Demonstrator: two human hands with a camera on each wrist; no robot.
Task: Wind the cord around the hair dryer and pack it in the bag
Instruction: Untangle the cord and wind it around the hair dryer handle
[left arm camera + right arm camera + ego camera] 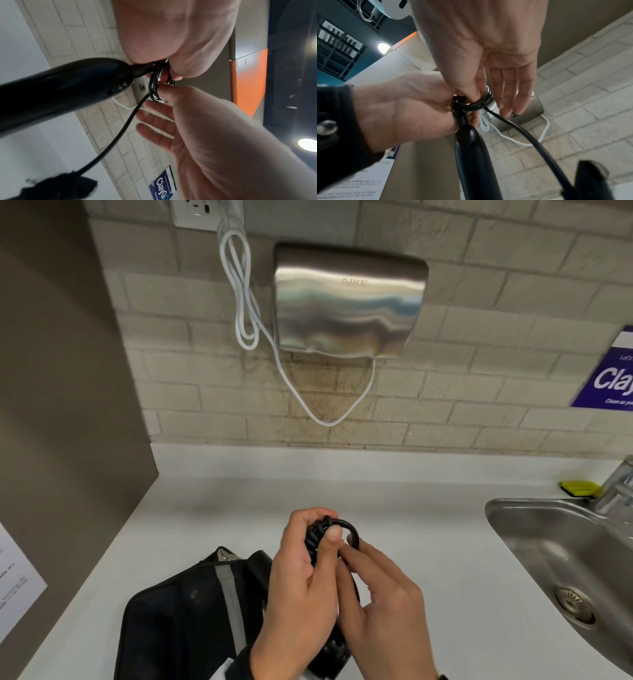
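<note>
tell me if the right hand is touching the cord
Touching. The right wrist view shows the right hand with its thumb and forefinger through the coiled cord, pinching the loops.

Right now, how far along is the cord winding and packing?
Partly wound: several loops of cord are gathered at the end of the hair dryer handle, held by the left hand. The right hand is working a loop. A loose length with the plug hangs free. The bag lies on the counter; packing remains.
</note>
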